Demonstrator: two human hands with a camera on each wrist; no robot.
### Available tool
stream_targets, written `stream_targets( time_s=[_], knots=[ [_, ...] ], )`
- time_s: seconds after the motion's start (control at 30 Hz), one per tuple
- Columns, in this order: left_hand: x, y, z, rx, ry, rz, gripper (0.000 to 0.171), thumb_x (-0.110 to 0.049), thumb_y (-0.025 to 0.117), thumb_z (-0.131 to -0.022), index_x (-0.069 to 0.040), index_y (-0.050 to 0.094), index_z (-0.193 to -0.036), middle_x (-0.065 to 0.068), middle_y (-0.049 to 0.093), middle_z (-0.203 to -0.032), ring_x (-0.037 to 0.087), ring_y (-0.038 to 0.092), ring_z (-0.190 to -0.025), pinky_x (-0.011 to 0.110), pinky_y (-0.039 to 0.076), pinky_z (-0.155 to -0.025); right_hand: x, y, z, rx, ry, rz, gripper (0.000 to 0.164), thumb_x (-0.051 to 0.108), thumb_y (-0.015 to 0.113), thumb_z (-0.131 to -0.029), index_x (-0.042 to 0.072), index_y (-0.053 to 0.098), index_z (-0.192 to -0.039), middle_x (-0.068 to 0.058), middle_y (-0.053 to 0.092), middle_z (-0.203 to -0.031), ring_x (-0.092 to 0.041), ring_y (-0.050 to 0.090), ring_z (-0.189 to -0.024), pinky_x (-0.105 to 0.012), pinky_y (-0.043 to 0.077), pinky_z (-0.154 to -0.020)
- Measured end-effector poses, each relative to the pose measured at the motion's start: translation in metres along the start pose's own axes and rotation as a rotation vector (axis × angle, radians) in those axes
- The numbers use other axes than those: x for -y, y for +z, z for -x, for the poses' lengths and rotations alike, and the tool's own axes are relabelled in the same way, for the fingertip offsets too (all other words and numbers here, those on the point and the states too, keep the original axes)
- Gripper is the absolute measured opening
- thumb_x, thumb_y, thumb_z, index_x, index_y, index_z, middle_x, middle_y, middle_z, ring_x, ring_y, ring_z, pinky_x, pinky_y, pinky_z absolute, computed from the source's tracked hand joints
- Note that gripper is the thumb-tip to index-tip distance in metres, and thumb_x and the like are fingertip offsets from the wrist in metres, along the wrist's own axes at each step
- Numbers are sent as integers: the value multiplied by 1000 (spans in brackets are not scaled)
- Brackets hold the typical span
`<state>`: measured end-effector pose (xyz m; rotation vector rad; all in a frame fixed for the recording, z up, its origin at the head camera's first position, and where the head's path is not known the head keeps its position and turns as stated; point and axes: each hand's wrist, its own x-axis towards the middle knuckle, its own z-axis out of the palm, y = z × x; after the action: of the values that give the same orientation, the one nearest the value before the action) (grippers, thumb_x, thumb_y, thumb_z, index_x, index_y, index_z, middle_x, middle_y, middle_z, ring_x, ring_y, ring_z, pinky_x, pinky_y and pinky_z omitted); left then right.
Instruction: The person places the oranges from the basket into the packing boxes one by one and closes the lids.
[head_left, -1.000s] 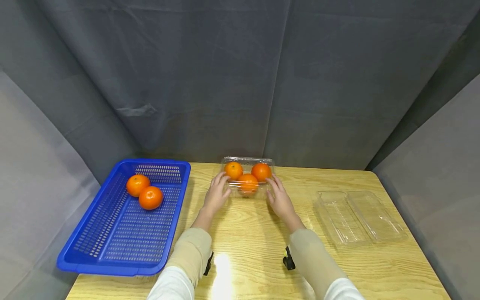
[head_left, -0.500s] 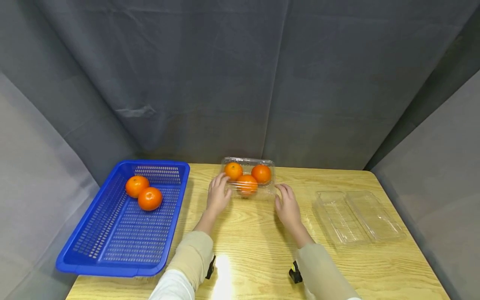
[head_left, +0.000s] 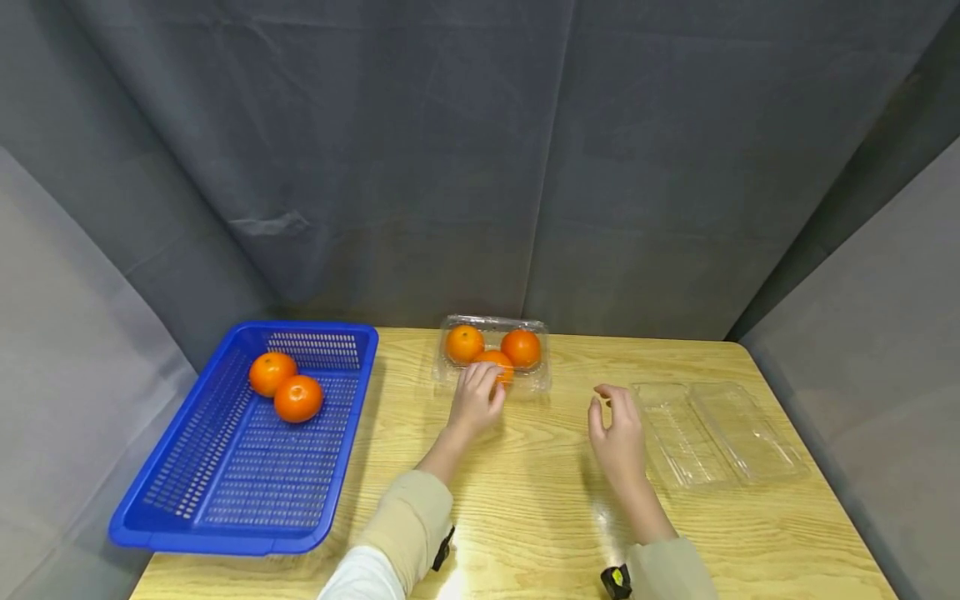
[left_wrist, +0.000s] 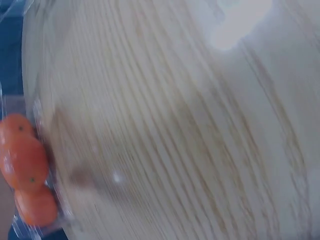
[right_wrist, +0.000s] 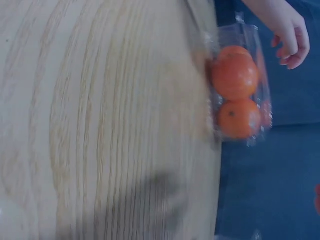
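Three oranges, among them a right-hand one [head_left: 521, 348], sit in a clear plastic fruit box [head_left: 536, 381] at the table's back edge. My left hand [head_left: 476, 400] hovers at the front of this box, fingers loosely bent, and hides part of the front orange [head_left: 497, 360]. In the right wrist view the left hand [right_wrist: 292, 37] shows apart from the box, with nothing in its fingers. My right hand [head_left: 621, 429] is raised over the table, fingers bent and holding nothing, beside a second clear box [head_left: 686, 454] that lies unfolded at the right.
A blue plastic basket [head_left: 348, 433] stands at the left, with two oranges [head_left: 298, 399] near its back. Grey curtains [head_left: 420, 167] hang behind and at both sides of the wooden table [head_left: 540, 483].
My right hand has left the filled box and moved right and nearer, towards the unfolded box. My left hand has shifted right from the box's left side to its front. The oranges have stayed put.
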<state>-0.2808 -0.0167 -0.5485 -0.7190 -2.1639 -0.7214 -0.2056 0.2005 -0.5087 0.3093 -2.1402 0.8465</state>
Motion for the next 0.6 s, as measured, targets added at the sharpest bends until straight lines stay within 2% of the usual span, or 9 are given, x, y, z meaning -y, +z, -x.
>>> stream_targets(
  time_s=[0.2,0.43,0.6],
  knots=[
    [-19,9,-3,101,59,-11,22,-13,51,-79,-5,61,-97,5,60,-98,21,54,-95,35,43,-86,0,-25,3,-57,19,50,17,-10,57,-77,-9,58,-95,-20,58,-86,-31,54,-78,-38,43,-67],
    [-44,22,-9,229,168,-71,21,-17,51,-82,-11,60,-100,-1,60,-100,15,53,-96,30,41,-89,-6,-56,11,-91,75,118,20,-11,57,-75,-10,58,-95,-21,57,-85,-34,53,-77,-30,38,-68],
    [-65,28,-14,332,179,-94,23,-21,51,-84,-14,60,-104,-3,59,-102,13,52,-99,30,40,-92,-11,-73,20,-106,171,158,19,-9,56,-78,-8,58,-97,-21,56,-88,-34,52,-78,-26,34,-67]
  ],
)
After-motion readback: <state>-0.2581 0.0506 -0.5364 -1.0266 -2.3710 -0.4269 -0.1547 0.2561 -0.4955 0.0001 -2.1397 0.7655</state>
